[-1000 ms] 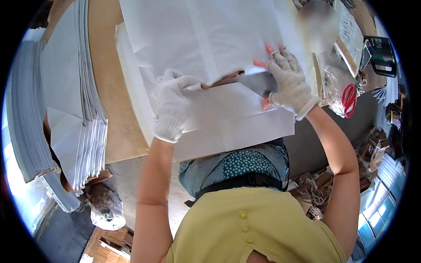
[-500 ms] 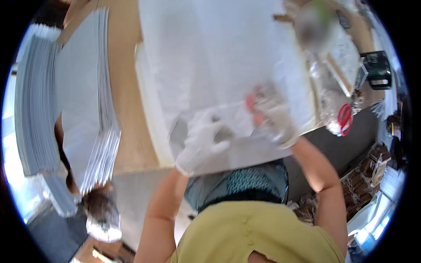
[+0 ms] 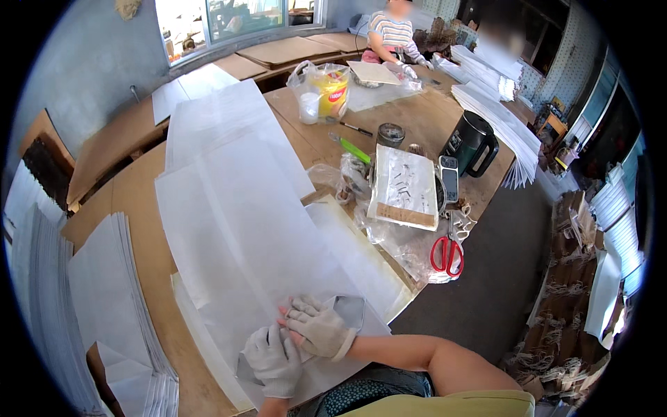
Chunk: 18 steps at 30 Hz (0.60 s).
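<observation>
A long white sheet (image 3: pixel 240 229), paper-like, lies on the table and runs down to its near edge. My left hand (image 3: pixel 272 360), in a pale knit glove, rests on the sheet's near end with its fingers stretched out. Right beside it, my right hand (image 3: pixel 321 328) lies flat on the sheet; its glove leaves some fingertips bare. The hands almost touch. A greyish folded corner (image 3: pixel 351 311) shows past my right hand. Any small thing under the palms is hidden.
Stacks of white folded sheets (image 3: pixel 114 278) stand at the left. Red-handled scissors (image 3: pixel 446 256), a phone-like device (image 3: pixel 449 178), a dark kettle (image 3: pixel 469 142) and a yellow container (image 3: pixel 332 97) in a bag are on the table (image 3: pixel 288 111). A co-worker (image 3: pixel 392 35) sits at the far side.
The view has swung up, bringing the far table, window and co-worker into sight. My right hand has come in from the right, close beside my left on the sheet's near end.
</observation>
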Each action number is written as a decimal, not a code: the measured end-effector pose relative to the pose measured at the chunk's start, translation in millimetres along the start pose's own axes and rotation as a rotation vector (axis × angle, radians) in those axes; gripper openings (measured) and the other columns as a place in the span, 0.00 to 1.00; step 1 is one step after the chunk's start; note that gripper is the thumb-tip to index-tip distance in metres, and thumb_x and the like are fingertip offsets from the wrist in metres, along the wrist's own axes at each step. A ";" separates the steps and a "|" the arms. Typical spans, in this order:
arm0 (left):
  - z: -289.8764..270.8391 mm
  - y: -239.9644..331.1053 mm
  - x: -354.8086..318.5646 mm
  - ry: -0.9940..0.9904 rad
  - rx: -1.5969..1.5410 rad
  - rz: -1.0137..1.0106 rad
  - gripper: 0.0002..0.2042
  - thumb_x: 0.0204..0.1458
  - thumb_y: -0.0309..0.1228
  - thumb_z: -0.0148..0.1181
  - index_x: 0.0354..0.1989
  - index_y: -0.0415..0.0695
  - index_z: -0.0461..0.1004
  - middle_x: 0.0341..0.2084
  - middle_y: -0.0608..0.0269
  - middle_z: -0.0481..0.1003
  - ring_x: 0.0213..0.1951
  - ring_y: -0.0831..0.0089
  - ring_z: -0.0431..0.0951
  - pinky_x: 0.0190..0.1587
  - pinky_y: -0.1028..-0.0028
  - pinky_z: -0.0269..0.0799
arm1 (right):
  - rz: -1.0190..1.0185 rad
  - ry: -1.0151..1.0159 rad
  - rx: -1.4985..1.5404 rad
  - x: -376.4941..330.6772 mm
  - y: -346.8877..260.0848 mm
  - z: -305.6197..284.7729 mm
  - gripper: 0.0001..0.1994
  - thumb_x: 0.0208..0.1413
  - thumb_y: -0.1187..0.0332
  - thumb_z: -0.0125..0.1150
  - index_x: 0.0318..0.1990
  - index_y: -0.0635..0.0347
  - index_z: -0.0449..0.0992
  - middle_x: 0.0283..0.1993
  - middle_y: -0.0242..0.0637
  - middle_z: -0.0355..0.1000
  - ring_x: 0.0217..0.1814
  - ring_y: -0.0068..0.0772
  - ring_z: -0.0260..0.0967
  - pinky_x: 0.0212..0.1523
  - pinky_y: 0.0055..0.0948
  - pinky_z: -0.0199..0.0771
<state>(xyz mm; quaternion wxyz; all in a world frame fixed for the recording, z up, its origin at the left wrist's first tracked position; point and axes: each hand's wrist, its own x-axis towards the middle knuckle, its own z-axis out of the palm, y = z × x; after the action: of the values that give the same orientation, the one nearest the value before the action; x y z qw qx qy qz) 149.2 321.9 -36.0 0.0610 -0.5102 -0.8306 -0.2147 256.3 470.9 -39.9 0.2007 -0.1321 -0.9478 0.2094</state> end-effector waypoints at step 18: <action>-50.4 -96.1 -137.4 0.056 -1.650 -1.172 0.17 0.69 0.44 0.57 0.53 0.44 0.81 0.47 0.64 0.83 0.50 0.72 0.81 0.51 0.69 0.78 | 0.147 -0.030 -0.048 -90.0 31.1 -59.3 0.33 0.45 0.56 0.81 0.58 0.58 0.77 0.54 0.44 0.77 0.54 0.44 0.76 0.56 0.41 0.76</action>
<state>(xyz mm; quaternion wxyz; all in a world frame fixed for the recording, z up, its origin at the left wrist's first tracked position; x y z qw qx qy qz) 124.2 150.7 -63.0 -0.4061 0.1005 -0.5408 -0.7297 366.9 488.5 -33.9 0.1673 -0.2027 -0.9433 0.2029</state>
